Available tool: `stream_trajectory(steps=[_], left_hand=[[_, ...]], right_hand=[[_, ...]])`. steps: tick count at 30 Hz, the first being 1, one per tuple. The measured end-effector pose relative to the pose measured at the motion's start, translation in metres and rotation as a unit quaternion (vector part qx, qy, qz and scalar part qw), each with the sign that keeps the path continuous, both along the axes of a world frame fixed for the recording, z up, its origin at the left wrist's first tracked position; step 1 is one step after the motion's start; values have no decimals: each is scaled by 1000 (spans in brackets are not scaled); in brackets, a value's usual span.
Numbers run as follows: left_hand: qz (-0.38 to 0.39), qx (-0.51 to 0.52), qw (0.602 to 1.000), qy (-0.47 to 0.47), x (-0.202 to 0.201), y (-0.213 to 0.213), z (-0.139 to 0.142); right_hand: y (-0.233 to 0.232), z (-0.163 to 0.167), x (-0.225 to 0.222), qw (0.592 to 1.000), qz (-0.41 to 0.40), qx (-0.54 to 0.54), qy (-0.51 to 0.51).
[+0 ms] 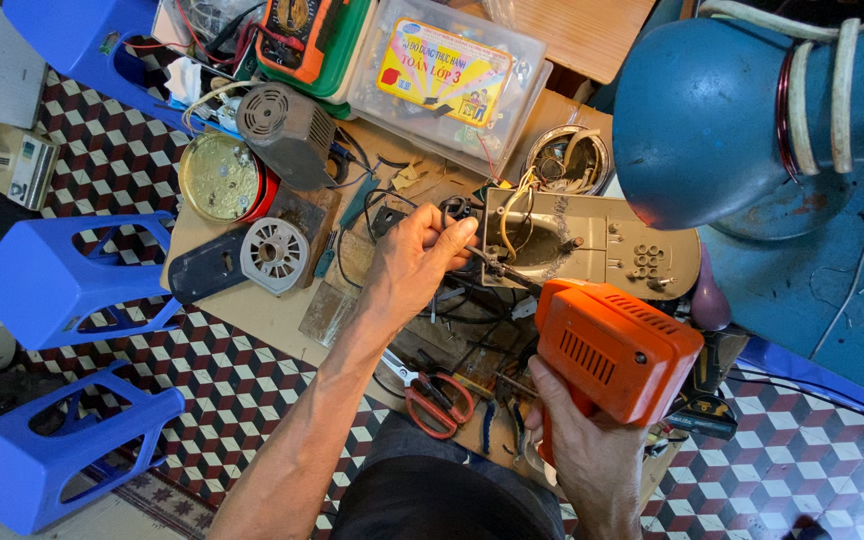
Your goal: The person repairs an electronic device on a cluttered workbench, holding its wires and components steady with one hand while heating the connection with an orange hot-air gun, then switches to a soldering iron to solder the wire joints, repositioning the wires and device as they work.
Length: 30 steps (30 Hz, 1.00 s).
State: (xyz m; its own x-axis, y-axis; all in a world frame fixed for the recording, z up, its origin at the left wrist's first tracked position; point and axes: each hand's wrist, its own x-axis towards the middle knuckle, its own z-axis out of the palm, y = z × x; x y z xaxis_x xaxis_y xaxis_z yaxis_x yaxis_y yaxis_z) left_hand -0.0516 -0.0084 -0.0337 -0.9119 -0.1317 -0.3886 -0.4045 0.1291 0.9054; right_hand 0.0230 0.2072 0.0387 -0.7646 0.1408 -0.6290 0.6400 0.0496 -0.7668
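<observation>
My right hand (582, 440) grips the handle of an orange soldering gun (617, 345), whose thin tip (497, 268) points left at a bundle of wires. My left hand (417, 258) pinches those dark wires (452, 212) at the left edge of a beige plastic appliance housing (642, 250). The housing lies open on a low wooden board (252, 310), with yellow and white wires (512, 205) coming out of it.
A grey motor (287, 135), a brass-coloured round lid (220, 177) and a white fan guard (274, 252) lie left. Red-handled scissors (437, 395) and pliers (497, 415) sit near my knees. A blue lamp shade (697, 120) looms right. Blue plastic stools (47, 280) stand on the tiled floor.
</observation>
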Motion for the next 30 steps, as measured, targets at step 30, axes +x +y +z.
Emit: stream_trajectory(steps=[30], left_hand=[[23,18,1000,-6,2,2,-1]], right_hand=[[0,0,3,999,25,27,-5]])
